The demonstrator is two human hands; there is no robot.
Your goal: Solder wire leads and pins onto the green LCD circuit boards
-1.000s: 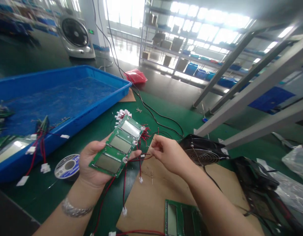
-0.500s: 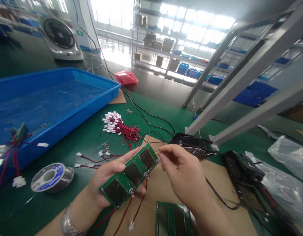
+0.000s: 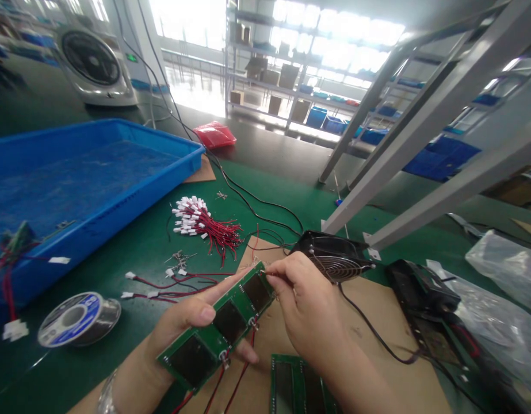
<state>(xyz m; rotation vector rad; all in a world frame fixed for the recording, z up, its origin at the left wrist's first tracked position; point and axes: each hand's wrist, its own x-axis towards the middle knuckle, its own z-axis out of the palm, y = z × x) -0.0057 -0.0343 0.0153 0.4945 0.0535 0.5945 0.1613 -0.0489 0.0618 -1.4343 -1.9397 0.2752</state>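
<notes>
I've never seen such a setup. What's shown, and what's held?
No robot: these are a person's bare hands, seen by a camera worn on the head, looking forward and down. The left hand holds a green rectangular circuit board with three dark windows. The right hand is at its upper right corner; anything pinched there is too small to tell. On the green tabletop lie a brown cardboard sheet with another green circuit board, a bundle of red and black wires with white plastic connectors, a round spool of silvery wire and a blue plastic tray.
</notes>
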